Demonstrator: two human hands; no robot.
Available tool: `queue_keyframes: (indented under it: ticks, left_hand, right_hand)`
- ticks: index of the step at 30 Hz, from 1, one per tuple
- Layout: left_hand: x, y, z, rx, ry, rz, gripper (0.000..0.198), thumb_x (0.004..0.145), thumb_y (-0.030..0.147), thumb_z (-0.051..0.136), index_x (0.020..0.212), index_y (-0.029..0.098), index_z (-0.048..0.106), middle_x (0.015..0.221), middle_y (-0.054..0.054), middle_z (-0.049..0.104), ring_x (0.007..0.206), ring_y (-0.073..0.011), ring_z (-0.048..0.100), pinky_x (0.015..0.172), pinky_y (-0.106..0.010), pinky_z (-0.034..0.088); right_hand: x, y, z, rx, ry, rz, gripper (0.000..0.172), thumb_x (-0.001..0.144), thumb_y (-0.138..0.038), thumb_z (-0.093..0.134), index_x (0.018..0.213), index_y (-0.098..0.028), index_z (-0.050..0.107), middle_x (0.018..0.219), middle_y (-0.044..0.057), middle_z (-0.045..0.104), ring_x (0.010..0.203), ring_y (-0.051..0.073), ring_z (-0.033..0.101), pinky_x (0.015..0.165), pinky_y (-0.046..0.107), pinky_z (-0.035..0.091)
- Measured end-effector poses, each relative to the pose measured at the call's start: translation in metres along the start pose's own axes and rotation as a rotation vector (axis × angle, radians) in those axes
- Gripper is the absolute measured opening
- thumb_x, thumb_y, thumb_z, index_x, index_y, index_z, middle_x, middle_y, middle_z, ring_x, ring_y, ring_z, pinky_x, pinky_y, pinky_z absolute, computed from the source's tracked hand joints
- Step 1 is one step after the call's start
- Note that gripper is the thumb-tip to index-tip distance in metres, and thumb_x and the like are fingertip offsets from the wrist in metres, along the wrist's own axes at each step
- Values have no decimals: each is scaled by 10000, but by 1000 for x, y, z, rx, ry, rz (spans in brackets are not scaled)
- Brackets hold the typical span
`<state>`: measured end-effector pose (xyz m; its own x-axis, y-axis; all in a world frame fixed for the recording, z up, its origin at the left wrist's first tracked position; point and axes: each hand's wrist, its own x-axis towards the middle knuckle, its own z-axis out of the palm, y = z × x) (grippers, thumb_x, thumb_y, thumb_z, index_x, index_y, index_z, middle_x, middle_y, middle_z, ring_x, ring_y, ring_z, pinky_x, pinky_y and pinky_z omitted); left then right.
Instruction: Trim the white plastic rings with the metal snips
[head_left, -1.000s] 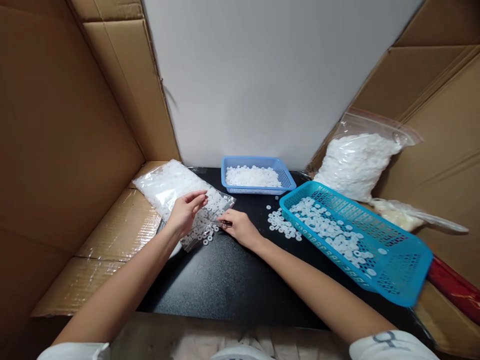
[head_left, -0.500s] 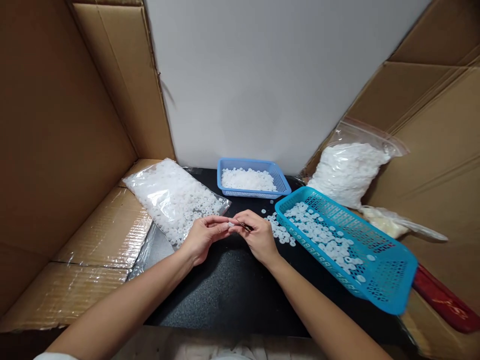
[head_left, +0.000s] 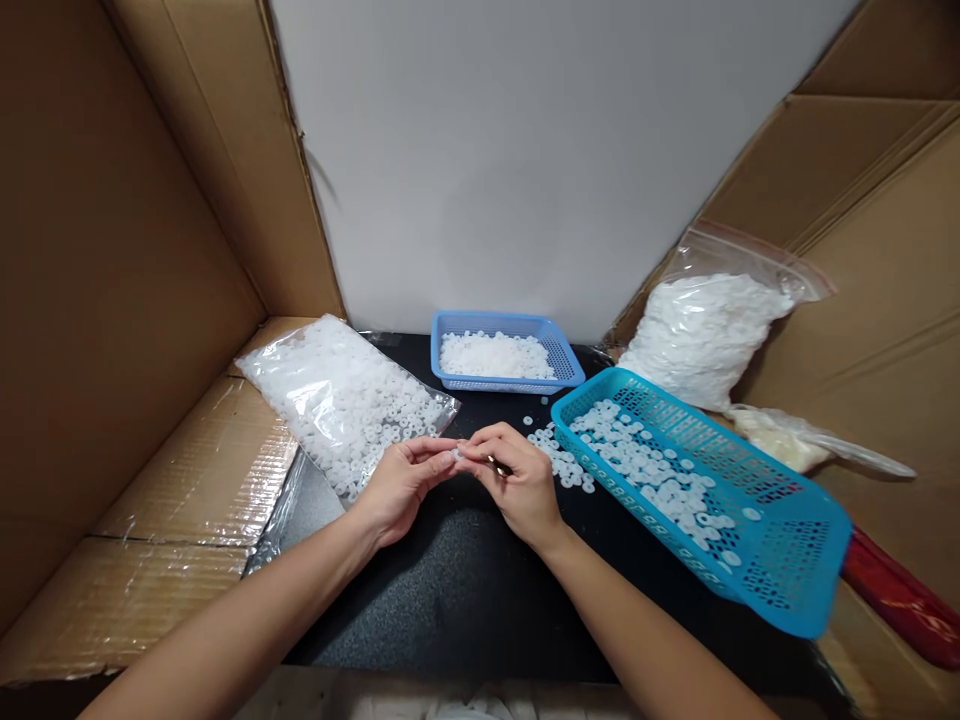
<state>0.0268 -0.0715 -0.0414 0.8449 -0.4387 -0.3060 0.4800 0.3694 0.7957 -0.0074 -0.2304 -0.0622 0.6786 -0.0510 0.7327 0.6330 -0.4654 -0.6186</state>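
My left hand pinches a small white piece between thumb and forefinger, above the black table. Touching the same piece with its fingertips, my right hand also has a thin dark metal tool tucked in its fingers. To the left of the hands lies a clear bag of white rings. Loose white rings are scattered just right of my right hand, beside a teal basket that holds more of them. Behind the hands stands a blue basket filled with small white pieces.
A bag of white material leans at the back right, near a smaller bag with pale contents. A red object lies beyond the teal basket. Cardboard walls and a pale back panel enclose the table.
The view has shifted slightly. Both hands stay together at the small white piece, and the dark tool now sits more within my right hand's fingers.
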Motion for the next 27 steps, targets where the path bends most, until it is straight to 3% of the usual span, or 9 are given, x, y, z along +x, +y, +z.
queue_keyframes:
  ticks: [6, 12, 21, 27]
  left_hand:
    - [-2, 0, -1, 31, -14, 29, 462, 582, 263, 961, 999, 147, 801, 957, -118, 778, 848, -152, 735, 805, -207, 554]
    - [-2, 2, 0, 69, 9, 61, 380, 595, 243, 953, 919, 123, 796, 880, -106, 779, 793, -142, 731, 762, -195, 552]
    - [-2, 2, 1, 73, 39, 47, 417, 561, 232, 965, 917, 102, 791, 891, -135, 776, 784, -162, 736, 775, -224, 565]
    - [-6, 4, 2, 19, 9, -27, 409, 571, 239, 965, 920, 107, 799, 905, -128, 776, 795, -174, 739, 803, -246, 575]
  right_hand:
    - [-1, 3, -2, -83, -7, -112, 113, 891, -73, 641, 883, -172, 697, 878, 47, 644, 767, 95, 654, 671, 177, 547]
    - [-1, 0, -7, -93, -55, -165, 225, 871, -3, 625, 992, -179, 694, 935, 39, 696, 864, 105, 687, 761, 185, 571]
    - [2, -8, -7, -25, 3, -129, 55, 892, -138, 689, 901, -189, 668, 905, 33, 739, 823, 125, 720, 717, 213, 589]
    - [-4, -4, -3, -36, -19, -126, 123, 921, -154, 654, 1015, -205, 713, 1018, 52, 754, 937, 158, 737, 812, 254, 612]
